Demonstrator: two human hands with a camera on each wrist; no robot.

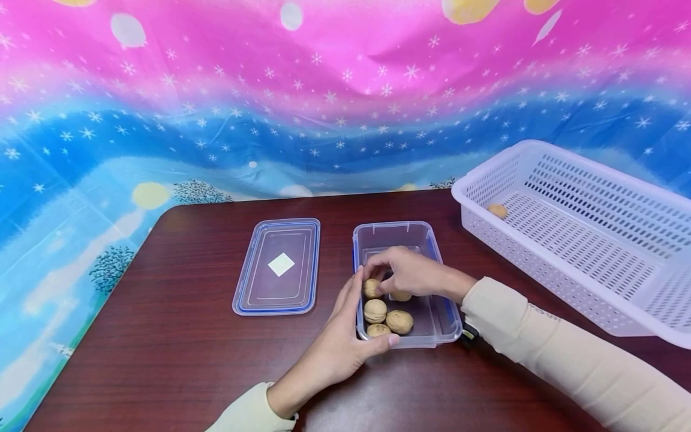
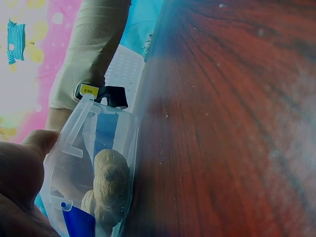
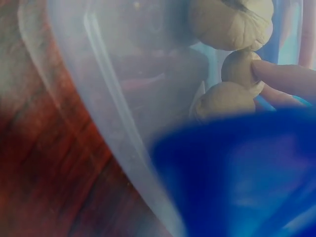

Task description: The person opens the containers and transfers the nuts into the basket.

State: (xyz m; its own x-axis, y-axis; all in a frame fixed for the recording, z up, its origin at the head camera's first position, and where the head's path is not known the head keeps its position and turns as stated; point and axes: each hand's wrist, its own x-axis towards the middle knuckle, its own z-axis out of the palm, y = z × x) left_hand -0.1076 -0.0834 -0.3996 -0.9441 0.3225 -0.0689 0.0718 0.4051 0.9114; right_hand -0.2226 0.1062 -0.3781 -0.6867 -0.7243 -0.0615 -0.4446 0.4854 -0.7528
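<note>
A clear plastic food container (image 1: 438,330) with blue side clips stands on the table, several walnuts (image 1: 399,322) gathered along its left side. My left hand (image 1: 341,345) holds its near left corner, fingers along the left wall and thumb over the near rim. Reaching into the container from the right, my right hand (image 1: 412,273) pinches a walnut (image 1: 371,288) beside the left wall. In the right wrist view a fingertip presses on that walnut (image 3: 239,71), between two others. Another walnut (image 1: 400,296) lies partly hidden under the right hand.
A clear lid (image 1: 278,294) with a blue seal and a pale diamond-shaped sticker lies left of the container. To the right is a large white perforated basket (image 1: 540,279) with a walnut (image 1: 497,210) in its far left corner. A printed cloth (image 1: 324,120) hangs behind the table.
</note>
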